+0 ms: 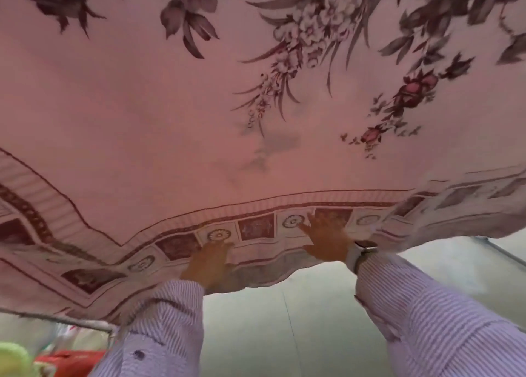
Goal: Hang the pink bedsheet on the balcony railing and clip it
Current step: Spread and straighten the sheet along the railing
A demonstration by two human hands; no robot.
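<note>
Pink cotton-like cloth fills almost the whole view: the pink bedsheet [170,120] is spread wide and taut above and ahead of the person, printed with dark plum flowers and leaves across its upper part. A patterned border of small squares, some dark red and some pale with round rosettes, runs along the sheet's near edge, which curves from the lower left up to the right.

Both hands are raised to that near edge, close to its middle. The left hand [209,258] lies against the border with its fingers [220,244] close together, pressing on the cloth; whether the thumb grips the hem from below cannot be told. The right hand [327,238] is a little farther right and higher, its fingers [314,220] spread apart and flat on the border, not closed around it. The picture is blurred at both hands.

Each arm wears a striped sleeve [427,314] in white and lilac. A watch [360,252] with a pale strap sits on the right wrist.

Below the sheet's edge is a plain grey-white surface [270,319]. A thin metal bar [57,318] shows under the sheet's lower left corner, with blurred red and yellow-green items beneath it. Whether the sheet rests on any railing cannot be told.
</note>
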